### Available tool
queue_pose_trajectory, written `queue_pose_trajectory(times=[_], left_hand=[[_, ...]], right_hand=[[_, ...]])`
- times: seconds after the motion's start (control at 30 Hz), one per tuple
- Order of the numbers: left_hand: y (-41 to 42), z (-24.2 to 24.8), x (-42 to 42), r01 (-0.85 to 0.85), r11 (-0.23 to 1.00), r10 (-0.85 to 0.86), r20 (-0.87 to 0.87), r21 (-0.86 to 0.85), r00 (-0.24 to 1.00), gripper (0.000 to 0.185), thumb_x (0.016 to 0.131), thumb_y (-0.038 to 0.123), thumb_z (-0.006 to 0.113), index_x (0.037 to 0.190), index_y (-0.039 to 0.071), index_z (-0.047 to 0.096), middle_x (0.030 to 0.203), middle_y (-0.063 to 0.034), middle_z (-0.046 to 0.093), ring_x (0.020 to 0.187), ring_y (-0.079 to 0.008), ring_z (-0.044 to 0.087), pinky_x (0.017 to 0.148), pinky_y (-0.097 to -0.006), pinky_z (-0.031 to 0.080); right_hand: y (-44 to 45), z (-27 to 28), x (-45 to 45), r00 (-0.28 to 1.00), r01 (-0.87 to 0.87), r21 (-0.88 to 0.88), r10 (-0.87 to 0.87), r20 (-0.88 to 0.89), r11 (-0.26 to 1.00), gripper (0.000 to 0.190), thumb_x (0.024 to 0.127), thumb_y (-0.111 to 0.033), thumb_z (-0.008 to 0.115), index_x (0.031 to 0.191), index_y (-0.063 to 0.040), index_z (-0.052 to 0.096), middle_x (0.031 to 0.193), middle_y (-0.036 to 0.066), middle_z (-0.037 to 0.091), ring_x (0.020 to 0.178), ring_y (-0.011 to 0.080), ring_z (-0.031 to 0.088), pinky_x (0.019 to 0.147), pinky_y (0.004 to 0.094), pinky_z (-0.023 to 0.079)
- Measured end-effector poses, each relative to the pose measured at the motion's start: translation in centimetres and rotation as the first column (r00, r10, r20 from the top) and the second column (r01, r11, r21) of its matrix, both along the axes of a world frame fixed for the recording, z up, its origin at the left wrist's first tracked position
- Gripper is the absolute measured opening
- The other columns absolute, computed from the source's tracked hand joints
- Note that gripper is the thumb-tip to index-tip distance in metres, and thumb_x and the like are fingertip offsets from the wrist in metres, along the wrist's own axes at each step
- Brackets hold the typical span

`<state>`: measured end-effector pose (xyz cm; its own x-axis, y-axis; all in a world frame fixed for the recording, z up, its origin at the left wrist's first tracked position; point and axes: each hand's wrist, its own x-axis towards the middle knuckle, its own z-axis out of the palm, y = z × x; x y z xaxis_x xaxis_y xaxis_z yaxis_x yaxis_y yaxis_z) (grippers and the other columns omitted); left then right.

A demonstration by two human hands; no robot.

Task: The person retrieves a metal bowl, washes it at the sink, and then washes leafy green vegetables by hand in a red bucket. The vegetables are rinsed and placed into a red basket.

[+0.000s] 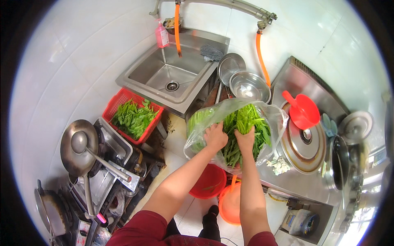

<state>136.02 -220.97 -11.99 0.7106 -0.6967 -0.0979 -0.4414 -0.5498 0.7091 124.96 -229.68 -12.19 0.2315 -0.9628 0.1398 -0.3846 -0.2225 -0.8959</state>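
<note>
A large clear plastic bag (274, 116) stands in front of me, its mouth wide and full of long-stemmed leafy greens (229, 150). Within that mouth, my right hand (245, 140) grips a bunch of pale green stems (245, 121), their ends upward. My left hand (216, 136) lies just left of it, fingers bent against the bag's film; whether they pinch the plastic or greens cannot be made out. More greens (201, 120) show through the bag's left side. Beneath the bag are a red plastic basin (209, 183) and an orange bucket (231, 204).
A stainless steel sink (144, 87) lies beyond, with a red basket (147, 133) of leafy greens before it. Left, a wok (66, 150) and a ladle (79, 143) rest over the stove. Right stands a lidded pot (295, 153) with a red dipper (304, 112). A steel bowl (249, 87) sits behind the bag.
</note>
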Motion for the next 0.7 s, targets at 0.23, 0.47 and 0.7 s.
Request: queue_pose_trajectory(times=[0.23,0.47,0.7], left_hand=[[-0.7,-3.2,3.1,0.175,0.984,-0.176,-0.044,-0.024,0.983,0.052,0.082,0.014,0.055,0.128,0.032,0.069,0.130,-0.0149,0.063,0.123,-0.0406,0.057,0.104,-0.0517,0.044],[-1.2,-7.0,3.9,0.057,0.953,-0.096,-0.119,-0.297,0.988,0.052,0.079,0.000,0.053,0.129,0.008,0.064,0.123,-0.0244,0.064,0.116,-0.0437,0.059,0.097,-0.0465,0.048],[-0.9,-5.4,3.5,0.292,0.955,-0.280,0.168,-0.050,0.945,0.055,0.083,0.002,0.054,0.136,0.014,0.063,0.131,-0.0247,0.059,0.119,-0.0422,0.057,0.099,-0.0464,0.047]], right_hand=[[-0.1,0.4,2.9,0.930,0.064,0.175,0.005,-0.368,0.983,0.105,0.071,-0.052,0.080,0.156,-0.011,0.032,0.141,0.020,0.057,0.127,0.0411,0.057,0.106,0.0519,0.042],[1.9,-0.4,3.5,0.849,0.080,-0.192,-0.168,-0.501,0.978,0.102,0.070,-0.043,0.082,0.155,-0.016,0.033,0.135,0.020,0.059,0.118,0.0408,0.060,0.108,0.0578,0.037],[-0.4,-1.9,1.0,0.949,0.215,-0.018,-0.213,-0.235,0.977,0.074,0.076,-0.024,0.078,0.142,-0.012,0.046,0.114,0.023,0.069,0.103,0.0440,0.066,0.090,0.0527,0.051]])
